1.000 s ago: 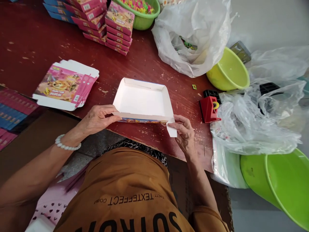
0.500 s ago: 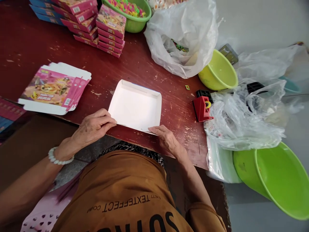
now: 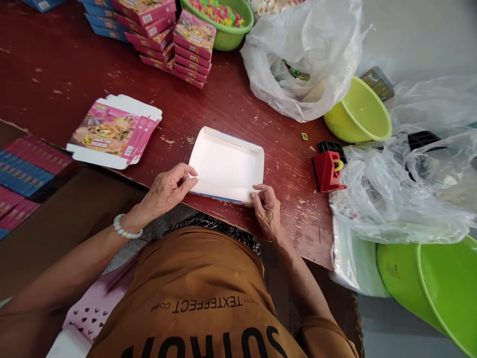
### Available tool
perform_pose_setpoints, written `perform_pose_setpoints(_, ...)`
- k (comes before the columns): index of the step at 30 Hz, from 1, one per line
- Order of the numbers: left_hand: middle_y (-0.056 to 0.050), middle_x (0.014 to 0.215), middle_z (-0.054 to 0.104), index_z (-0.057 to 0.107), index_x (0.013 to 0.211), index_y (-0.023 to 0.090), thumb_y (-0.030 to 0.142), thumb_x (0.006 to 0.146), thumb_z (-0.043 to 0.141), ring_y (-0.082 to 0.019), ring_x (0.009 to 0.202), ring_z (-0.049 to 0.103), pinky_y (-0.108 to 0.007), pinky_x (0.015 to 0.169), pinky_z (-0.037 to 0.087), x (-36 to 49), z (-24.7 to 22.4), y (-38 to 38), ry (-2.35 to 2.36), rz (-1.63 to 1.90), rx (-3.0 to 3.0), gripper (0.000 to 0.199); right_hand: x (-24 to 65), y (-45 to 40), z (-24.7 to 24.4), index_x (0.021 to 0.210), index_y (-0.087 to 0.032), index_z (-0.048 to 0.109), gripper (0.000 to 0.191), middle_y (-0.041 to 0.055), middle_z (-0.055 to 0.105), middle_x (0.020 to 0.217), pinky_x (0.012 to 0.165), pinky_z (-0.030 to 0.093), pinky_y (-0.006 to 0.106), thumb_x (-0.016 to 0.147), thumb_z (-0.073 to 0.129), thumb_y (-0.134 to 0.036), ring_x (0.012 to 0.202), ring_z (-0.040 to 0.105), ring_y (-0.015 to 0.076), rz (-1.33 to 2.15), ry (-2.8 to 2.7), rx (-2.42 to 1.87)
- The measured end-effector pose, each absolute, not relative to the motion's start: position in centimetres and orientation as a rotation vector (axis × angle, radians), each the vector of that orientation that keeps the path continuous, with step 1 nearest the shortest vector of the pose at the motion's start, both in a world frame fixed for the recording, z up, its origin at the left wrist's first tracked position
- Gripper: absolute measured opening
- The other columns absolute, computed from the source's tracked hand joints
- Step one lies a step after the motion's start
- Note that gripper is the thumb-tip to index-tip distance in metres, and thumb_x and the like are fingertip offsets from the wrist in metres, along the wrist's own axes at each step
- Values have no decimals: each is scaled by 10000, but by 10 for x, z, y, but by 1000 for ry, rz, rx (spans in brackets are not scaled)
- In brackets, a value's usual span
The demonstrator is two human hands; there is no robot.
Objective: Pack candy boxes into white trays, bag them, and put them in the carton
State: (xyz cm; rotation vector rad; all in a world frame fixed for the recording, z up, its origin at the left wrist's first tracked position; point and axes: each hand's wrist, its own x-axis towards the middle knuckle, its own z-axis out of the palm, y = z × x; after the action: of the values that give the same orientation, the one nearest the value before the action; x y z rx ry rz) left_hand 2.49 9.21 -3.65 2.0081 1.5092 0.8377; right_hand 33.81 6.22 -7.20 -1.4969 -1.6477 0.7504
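Head view: we're at the white box (image 3: 225, 161), near corners.
Left hand (image 3: 169, 189), right hand (image 3: 268, 208) half-curled, fingertips there; pinched or not, can't tell. Uneven pressing could buckle walls.

The brown shirt (image 3: 204, 268) carries a small black line, upside down to the camera, in which "TEXTEFFECT" can be read, with smaller lettering at either end; below it, much larger black letters run off the lower edge and cannot be read whole. The flat pink cartons (image 3: 106, 130) and the stacked pink boxes (image 3: 194, 34) bear barcodes and pale lettering too small to read.
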Motion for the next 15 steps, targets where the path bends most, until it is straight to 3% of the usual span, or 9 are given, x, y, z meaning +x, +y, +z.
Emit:
perform_pose_setpoints(3, 5, 812, 647, 654, 1183, 186, 331, 976, 592, -157, 695, 609, -275, 685, 503, 29, -39, 93, 1557, 897, 2147, 261, 332, 63, -70, 1127, -235, 642, 312, -108, 412, 589, 614, 348, 277, 975, 577, -499, 553, 391, 127, 854, -1608, -1492)
perform_pose_setpoints(6, -89, 1121, 684, 717, 1096, 207, 296, 1022, 584, -172, 818, 649, -291, 691, 519, 32, -43, 87, 1404, 931, 2469, 176, 337, 68, -67, 1013, -228, 699, 300, -70, 505, 631, 604, 358, 279, 947, 603, -505, 581, 447, 131, 965, -1622, -1534)
perform_pose_setpoints(8, -115, 1201, 683, 740, 1007, 209, 300, 1024, 645, -198, 854, 638, -319, 676, 504, 34, -44, 81, 1336, 926, 2719, 132, 343, 70, -67, 1008, -223, 729, 304, -50, 556, 654, 612, 382, 283, 959, 605, -496, 595, 479, 138, 965, -1660, -1555)
perform_pose_setpoints(11, -42, 929, 728, 722, 872, 224, 137, 981, 676, -224, 798, 581, -386, 721, 466, 37, -43, 74, 1310, 895, 3057, 146, 349, 69, -69, 1049, -220, 774, 326, 21, 701, 823, 684, 464, 300, 1038, 569, -474, 711, 595, 167, 791, -1825, -1524)
perform_pose_setpoints(13, -1, 762, 690, 693, 803, 225, 32, 955, 630, -229, 790, 559, -440, 838, 474, 39, -40, 72, 1280, 893, 3196, 253, 351, 64, -68, 1085, -240, 801, 334, 88, 758, 1113, 797, 505, 333, 1084, 555, -465, 894, 657, 201, 503, -1999, -1514)
perform_pose_setpoints(15, 0, 722, 666, 682, 781, 219, 6, 961, 589, -235, 828, 563, -482, 967, 466, 40, -39, 74, 1248, 876, 3255, 294, 352, 57, -66, 1160, -291, 808, 293, 109, 700, 1386, 933, 488, 409, 1076, 611, -492, 1121, 635, 270, 137, -2173, -1515)
